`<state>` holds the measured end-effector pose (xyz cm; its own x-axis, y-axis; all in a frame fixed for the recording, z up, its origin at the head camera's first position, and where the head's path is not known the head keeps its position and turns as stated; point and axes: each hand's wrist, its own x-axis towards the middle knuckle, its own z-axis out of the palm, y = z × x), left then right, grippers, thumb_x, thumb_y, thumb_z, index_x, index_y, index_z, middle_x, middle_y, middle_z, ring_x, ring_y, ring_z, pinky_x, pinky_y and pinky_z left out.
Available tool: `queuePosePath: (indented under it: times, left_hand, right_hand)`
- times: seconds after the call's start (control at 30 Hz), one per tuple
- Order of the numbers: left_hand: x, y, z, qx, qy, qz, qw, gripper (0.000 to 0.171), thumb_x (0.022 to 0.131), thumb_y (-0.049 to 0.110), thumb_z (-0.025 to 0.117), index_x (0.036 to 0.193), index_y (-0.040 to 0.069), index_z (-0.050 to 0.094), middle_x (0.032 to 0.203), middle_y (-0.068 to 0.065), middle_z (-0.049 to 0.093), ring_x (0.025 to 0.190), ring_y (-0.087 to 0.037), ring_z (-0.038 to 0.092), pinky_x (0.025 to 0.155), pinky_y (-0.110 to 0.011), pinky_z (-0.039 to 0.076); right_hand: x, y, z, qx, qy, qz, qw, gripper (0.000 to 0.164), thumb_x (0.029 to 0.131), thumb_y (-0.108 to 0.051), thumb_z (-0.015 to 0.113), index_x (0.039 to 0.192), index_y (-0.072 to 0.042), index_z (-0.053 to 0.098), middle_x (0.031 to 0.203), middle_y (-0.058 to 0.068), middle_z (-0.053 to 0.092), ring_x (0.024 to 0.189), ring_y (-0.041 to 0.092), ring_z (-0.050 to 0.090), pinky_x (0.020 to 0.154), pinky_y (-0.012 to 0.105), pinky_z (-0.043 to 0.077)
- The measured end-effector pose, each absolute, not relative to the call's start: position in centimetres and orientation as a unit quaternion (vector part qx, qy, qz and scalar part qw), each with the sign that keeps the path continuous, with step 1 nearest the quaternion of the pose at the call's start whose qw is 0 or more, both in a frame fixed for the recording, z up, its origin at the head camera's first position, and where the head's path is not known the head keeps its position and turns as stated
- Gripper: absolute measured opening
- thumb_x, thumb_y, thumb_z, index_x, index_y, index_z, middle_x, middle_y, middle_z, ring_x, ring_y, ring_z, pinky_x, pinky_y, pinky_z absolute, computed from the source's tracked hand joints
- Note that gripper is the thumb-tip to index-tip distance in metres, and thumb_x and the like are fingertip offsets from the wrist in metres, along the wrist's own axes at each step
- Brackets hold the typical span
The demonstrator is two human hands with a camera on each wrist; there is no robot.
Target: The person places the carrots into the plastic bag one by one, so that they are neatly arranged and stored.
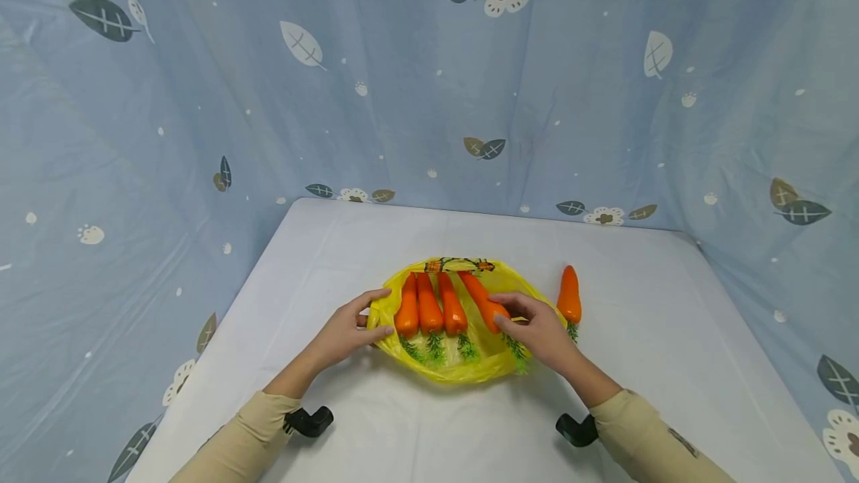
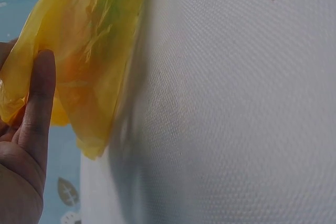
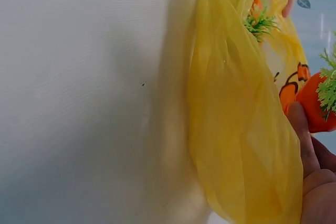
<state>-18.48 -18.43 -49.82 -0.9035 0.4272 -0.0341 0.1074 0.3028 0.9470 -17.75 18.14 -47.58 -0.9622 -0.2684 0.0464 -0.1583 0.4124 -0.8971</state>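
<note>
A yellow plastic bag lies on the white table with its mouth spread wide. Three orange carrots with green leafy tops rest side by side inside it, the middle carrot among them. At the bag's left edge, my left hand pinches the plastic between thumb and fingers; the left wrist view shows the thumb against the yellow film. My right hand grips another carrot near its leafy end, slanted over the bag's right side. In the right wrist view, this carrot shows at the fingertips.
One more carrot lies on the white table just right of the bag, its leaves partly behind the bag's edge. A blue patterned curtain hangs behind the table and along both sides. Black wrist mounts sit below the hands.
</note>
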Motion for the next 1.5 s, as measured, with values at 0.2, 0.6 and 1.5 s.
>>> queuePosePath:
  times: [0.2,0.6,1.5]
  left_hand:
    - [-18.4,-18.5,-49.8,0.169,0.794,0.567,0.141,0.073,0.094,0.021,0.076,0.156,0.009,0.039,0.144,-0.025,0.052,0.097,-0.023,0.072,0.072,-0.041,0.061]
    - [-18.4,-18.6,-49.8,0.174,0.794,0.567,0.137,0.073,0.094,0.021,0.076,0.156,0.008,0.039,0.147,-0.026,0.048,0.098,-0.024,0.072,0.072,-0.039,0.061]
    - [-18.6,-18.6,-49.8,0.174,0.792,0.569,0.139,0.073,0.094,0.021,0.076,0.156,0.009,0.039,0.146,-0.026,0.049,0.097,-0.023,0.072,0.072,-0.038,0.061]
  right_hand:
    - [-18.4,17.5,-47.9,-0.113,0.844,-0.522,0.051,0.036,0.096,-0.03,0.074,0.13,-0.019,0.069,0.122,0.002,0.069,0.103,0.021,0.063,0.086,0.026,0.055]
    - [-19.5,16.5,-48.2,-0.106,0.845,-0.521,0.053,0.04,0.097,-0.03,0.073,0.133,-0.015,0.067,0.128,0.008,0.067,0.109,0.024,0.063,0.09,0.034,0.054]
    - [-21.1,14.8,-50.5,-0.067,0.867,-0.488,0.071,0.034,0.094,-0.027,0.076,0.128,-0.028,0.071,0.128,-0.001,0.068,0.114,0.025,0.062,0.094,0.044,0.055]
